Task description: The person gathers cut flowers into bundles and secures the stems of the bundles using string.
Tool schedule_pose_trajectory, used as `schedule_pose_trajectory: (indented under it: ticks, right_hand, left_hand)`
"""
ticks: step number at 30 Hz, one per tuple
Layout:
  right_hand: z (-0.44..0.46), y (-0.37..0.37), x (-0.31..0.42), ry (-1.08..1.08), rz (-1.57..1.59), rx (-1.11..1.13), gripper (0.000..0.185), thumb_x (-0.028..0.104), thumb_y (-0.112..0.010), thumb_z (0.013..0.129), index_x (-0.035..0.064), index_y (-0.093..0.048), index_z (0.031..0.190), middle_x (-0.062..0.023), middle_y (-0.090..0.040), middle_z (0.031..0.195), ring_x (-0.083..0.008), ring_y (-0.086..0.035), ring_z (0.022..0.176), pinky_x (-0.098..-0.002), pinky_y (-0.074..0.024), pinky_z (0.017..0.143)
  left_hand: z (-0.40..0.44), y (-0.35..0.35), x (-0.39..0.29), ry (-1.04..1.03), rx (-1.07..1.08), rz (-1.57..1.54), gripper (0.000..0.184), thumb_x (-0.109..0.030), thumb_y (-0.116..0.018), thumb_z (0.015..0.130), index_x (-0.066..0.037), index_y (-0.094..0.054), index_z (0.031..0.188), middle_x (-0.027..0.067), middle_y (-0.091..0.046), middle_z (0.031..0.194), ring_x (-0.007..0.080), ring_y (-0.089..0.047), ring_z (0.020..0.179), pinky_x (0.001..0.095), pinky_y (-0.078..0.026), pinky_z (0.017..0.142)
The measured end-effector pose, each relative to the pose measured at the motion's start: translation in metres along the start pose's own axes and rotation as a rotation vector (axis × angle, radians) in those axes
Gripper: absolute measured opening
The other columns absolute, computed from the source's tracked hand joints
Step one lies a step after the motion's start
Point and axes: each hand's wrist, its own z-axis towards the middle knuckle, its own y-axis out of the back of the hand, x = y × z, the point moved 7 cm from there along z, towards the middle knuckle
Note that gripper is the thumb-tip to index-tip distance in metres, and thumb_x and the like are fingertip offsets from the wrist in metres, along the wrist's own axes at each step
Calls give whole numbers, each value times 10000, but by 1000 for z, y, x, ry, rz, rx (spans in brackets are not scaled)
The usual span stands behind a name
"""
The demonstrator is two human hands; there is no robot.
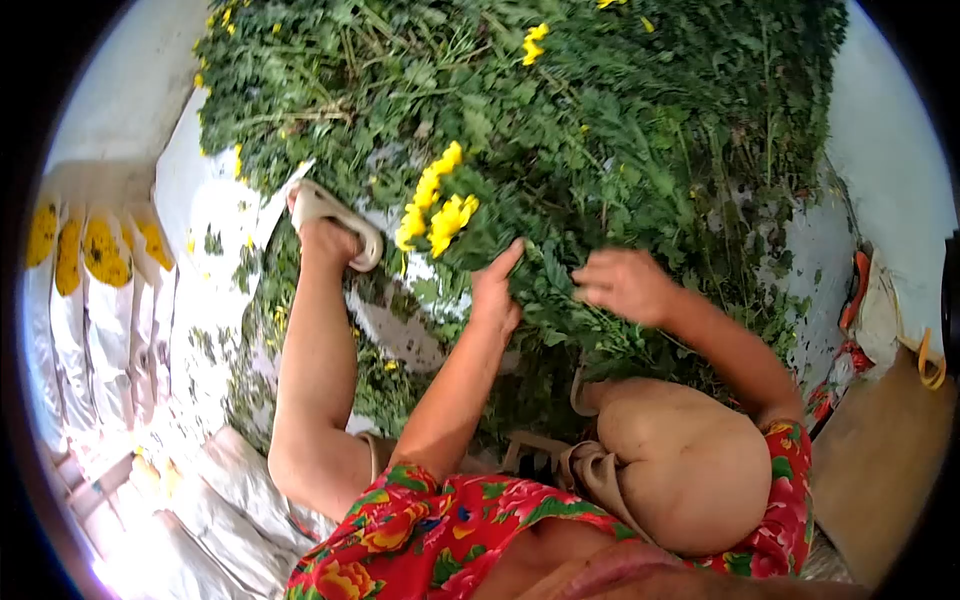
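Note:
My left hand [497,290] is closed around leafy green stems, with the thumb lying along them. Beside it, to the upper left, yellow chrysanthemums [437,205] stick out in a small cluster from the held bunch. My right hand [627,287] is smeared by motion, just right of the bunch and close to its dark leaves [545,285]. Its fingers point left, and whether they pinch a leaf or stem cannot be made out. Foliage hides the lower ends of the stems.
A large heap of cut chrysanthemum stems [480,100] covers the floor ahead. White sleeves packed with yellow flowers [107,250] stand at the left. More pale wrapped bundles [215,520] lie lower left. My sandalled foot [340,225] rests at the heap's edge. Cardboard [885,450] leans at right.

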Motion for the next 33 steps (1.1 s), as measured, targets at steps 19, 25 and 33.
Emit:
schedule_pose_trajectory:
  ticks: [19,25,33]
  right_hand:
    - [39,90,41,88,-423,-517,403,51,-639,839,1,-551,1230,-188,-592,1046,-360,-594,926,-453,-509,744]
    - [10,26,39,20,-52,-431,532,10,-611,813,15,-494,1333,-231,-609,1025,-397,-619,906,-434,-526,758]
    - [3,-34,40,28,-152,-122,554,15,-591,828,12,-448,1363,-202,-620,999,-370,-614,923,-443,-526,762]
  left_hand:
    - [-6,17,-17,-7,9,-85,427,-253,-658,894,-6,-583,1235,126,-639,1205,295,-619,1088,463,-487,966]
    - [-10,8,-26,-27,113,-75,473,-279,-630,917,-27,-530,1304,121,-606,1261,284,-609,1116,451,-498,972]
    - [-30,41,-12,74,-304,273,453,-301,-648,896,-26,-575,1248,118,-641,1195,256,-623,1071,399,-502,925]
